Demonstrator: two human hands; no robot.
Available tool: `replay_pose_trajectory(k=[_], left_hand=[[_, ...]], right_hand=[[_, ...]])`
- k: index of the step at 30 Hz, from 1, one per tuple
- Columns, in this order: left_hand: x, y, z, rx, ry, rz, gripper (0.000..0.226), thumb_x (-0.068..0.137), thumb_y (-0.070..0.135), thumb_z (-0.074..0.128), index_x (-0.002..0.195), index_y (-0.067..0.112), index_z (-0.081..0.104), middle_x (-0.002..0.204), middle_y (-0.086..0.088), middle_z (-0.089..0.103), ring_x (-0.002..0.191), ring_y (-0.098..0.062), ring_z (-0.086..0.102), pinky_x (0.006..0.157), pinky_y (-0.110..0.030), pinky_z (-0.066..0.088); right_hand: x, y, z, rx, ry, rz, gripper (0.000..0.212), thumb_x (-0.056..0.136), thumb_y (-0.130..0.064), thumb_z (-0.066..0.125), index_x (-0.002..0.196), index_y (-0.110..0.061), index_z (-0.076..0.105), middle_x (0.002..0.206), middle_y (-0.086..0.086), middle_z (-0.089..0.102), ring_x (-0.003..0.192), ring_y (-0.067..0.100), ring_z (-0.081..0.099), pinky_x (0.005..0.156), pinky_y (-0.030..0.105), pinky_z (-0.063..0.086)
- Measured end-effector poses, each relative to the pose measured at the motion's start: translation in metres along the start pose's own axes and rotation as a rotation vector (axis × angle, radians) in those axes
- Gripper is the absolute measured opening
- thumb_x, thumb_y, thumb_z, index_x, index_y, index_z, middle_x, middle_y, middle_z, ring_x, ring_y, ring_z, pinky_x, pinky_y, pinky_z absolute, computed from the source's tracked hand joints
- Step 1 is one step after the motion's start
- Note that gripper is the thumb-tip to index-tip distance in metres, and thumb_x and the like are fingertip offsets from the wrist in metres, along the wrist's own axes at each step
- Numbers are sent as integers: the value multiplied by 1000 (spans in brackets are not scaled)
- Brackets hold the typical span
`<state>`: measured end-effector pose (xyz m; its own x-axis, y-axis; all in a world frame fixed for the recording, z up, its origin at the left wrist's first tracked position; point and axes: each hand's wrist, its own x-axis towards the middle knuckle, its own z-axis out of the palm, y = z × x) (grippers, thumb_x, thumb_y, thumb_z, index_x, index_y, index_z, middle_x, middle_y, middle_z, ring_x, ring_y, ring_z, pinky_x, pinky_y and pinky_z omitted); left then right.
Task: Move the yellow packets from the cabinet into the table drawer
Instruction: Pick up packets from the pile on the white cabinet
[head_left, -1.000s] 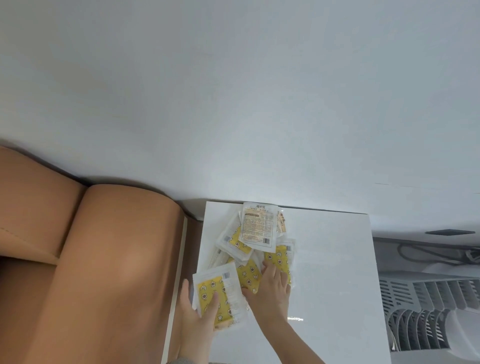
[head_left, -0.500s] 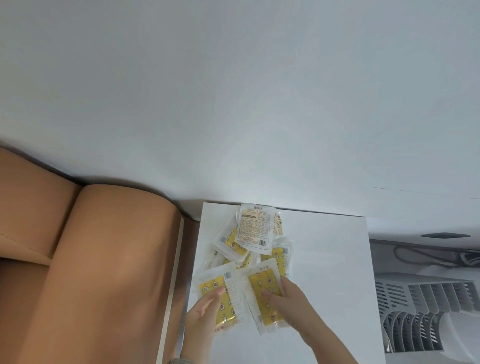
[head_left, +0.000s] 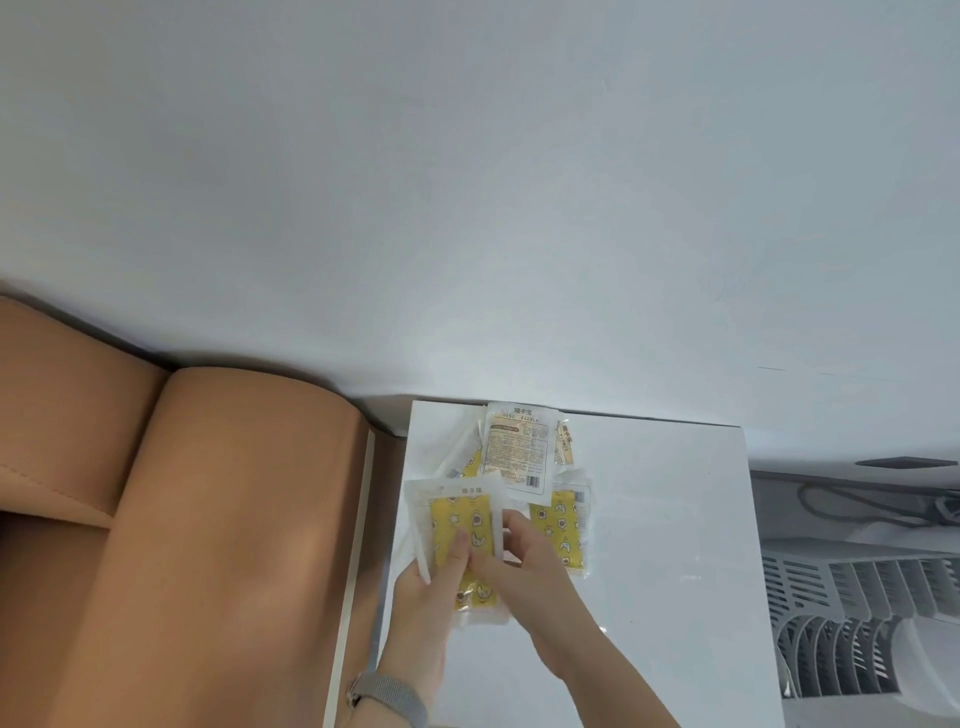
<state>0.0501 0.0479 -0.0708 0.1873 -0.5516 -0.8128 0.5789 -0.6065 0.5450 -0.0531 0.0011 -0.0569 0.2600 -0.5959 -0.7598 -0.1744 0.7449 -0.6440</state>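
Several yellow packets lie heaped on a white glossy cabinet top (head_left: 670, 525). My left hand (head_left: 423, 608) holds a small stack of yellow packets (head_left: 460, 525) from below, thumb on the printed face. My right hand (head_left: 524, 566) pinches the stack's right edge and lower part. Another yellow packet (head_left: 563, 530) lies flat just right of my hands. A packet with its white printed back up (head_left: 517, 449) rests at the far edge, over more packets (head_left: 467, 460). No drawer is in view.
A tan leather sofa arm (head_left: 208, 519) stands close on the left of the cabinet. A white slatted appliance (head_left: 857, 613) and a dark cable (head_left: 857, 506) sit lower on the right. A white wall (head_left: 467, 182) fills the background. A metal watch band (head_left: 387, 693) is on my left wrist.
My right hand slid a second yellow packet leftward onto the one in my left hand. Both hands now hold them together as a stack, raised slightly.
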Motion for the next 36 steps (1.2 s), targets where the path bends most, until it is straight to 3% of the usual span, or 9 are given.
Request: replay_pose_trajectory(k=[5, 8, 10, 12, 13, 16, 19, 31, 36], left_hand=[[4, 7, -7, 6, 32, 41, 45, 78, 34, 68, 117, 13, 67, 106, -8, 76, 100, -27, 72, 93, -45, 53], [5, 9, -13, -18, 70, 62, 39, 75, 34, 70, 111, 17, 69, 104, -3, 76, 103, -25, 71, 100, -48, 50], [6, 10, -18, -28, 100, 55, 37, 76, 35, 71, 110, 20, 69, 105, -1, 76, 105, -24, 70, 101, -49, 49], [7, 10, -23, -29, 104, 52, 35, 80, 35, 71, 112, 21, 69, 106, -1, 76, 105, -24, 70, 100, -51, 50], [6, 11, -24, -26, 101, 53, 34, 82, 35, 70, 113, 21, 69, 107, -1, 76, 105, -24, 70, 98, -52, 50], [6, 11, -27, -39, 115, 61, 32, 82, 33, 69, 112, 21, 69, 105, -1, 76, 104, -25, 70, 96, -50, 52], [6, 10, -28, -45, 133, 55, 34, 81, 33, 69, 111, 19, 69, 105, -2, 76, 104, -25, 70, 96, -49, 52], [9, 14, -26, -52, 126, 60, 29, 87, 30, 66, 115, 20, 68, 106, -1, 76, 102, -22, 71, 90, -42, 53], [7, 13, -21, -23, 118, 66, 34, 83, 34, 69, 115, 21, 68, 106, 0, 76, 102, -21, 72, 96, -45, 52]], right_hand=[[-2, -21, -2, -296, -82, -31, 23, 86, -43, 68, 109, -38, 67, 98, -16, 70, 90, 8, 68, 81, 24, 56], [16, -33, -12, -444, 159, -127, 26, 85, -37, 70, 110, -32, 65, 96, -15, 68, 78, 8, 67, 83, 31, 56], [39, -37, -19, -542, 349, -212, 37, 86, -32, 68, 122, -27, 60, 116, -12, 63, 102, 11, 61, 97, 36, 50], [64, -41, -21, -727, 392, -206, 59, 90, -33, 63, 143, -17, 41, 144, -1, 43, 135, 20, 37, 112, 35, 34], [76, -44, -20, -826, 381, -155, 72, 92, -38, 60, 149, -10, 28, 152, 5, 31, 142, 25, 25, 114, 36, 27], [105, -49, -6, -952, 340, -3, 103, 92, -54, 56, 152, 3, -4, 160, 23, 0, 149, 38, 5, 119, 41, 17], [121, -41, 6, -1056, 315, 121, 117, 88, -65, 52, 148, 8, -16, 157, 32, -9, 147, 48, -4, 119, 44, 17], [122, -20, 7, -1309, 313, 85, 86, 102, -46, 38, 151, 5, -11, 157, 34, 0, 145, 51, -1, 119, 42, 18], [116, -25, -5, -1196, 318, 20, 78, 102, -26, 45, 154, -3, -8, 161, 22, 2, 149, 41, 1, 109, 33, 37]])
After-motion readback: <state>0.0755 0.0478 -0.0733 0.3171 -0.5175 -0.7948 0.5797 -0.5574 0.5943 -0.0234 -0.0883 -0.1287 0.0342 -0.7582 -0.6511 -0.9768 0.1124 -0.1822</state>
